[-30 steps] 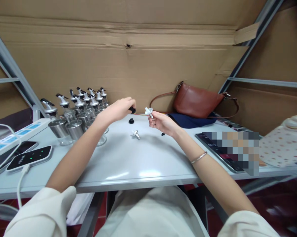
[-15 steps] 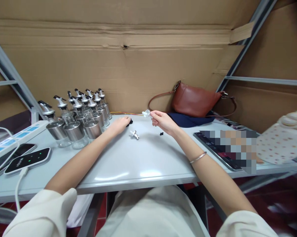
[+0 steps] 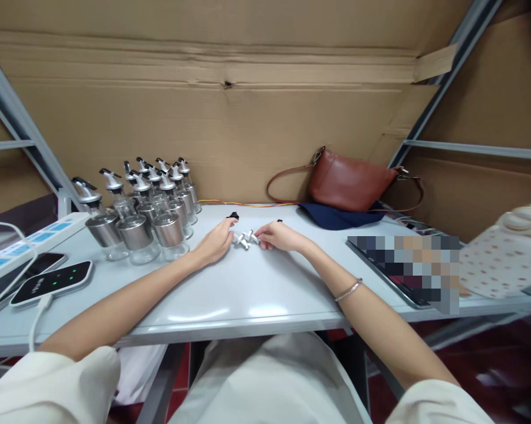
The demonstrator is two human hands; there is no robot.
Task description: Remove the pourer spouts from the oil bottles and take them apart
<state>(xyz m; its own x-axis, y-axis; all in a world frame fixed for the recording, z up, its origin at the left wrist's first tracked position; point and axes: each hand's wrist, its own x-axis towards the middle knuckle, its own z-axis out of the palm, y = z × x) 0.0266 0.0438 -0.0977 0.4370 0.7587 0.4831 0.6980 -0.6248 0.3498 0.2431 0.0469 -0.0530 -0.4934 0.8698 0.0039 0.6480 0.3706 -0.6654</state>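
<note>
Bottles [image 3: 130,238] at our left carry fitted tops, so we judge those finished; two spouts, off any bottle, look unfinished. Both are mid-table, between our hands. Our right hand [image 3: 283,237] pinches the held spout [image 3: 252,235] by its fingertips; our left hand [image 3: 215,242] is half curled beside a black part [image 3: 233,216], and we cannot tell if it grips that. The loose spout [image 3: 244,244] lies on its side, long axis slanting, narrow end toward us and slightly right; we cannot read the held spout's axis.

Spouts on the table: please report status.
Left hand by black piece. Right hand touching one spout, second spout beside. Bottles off to left, not between hands.
</note>
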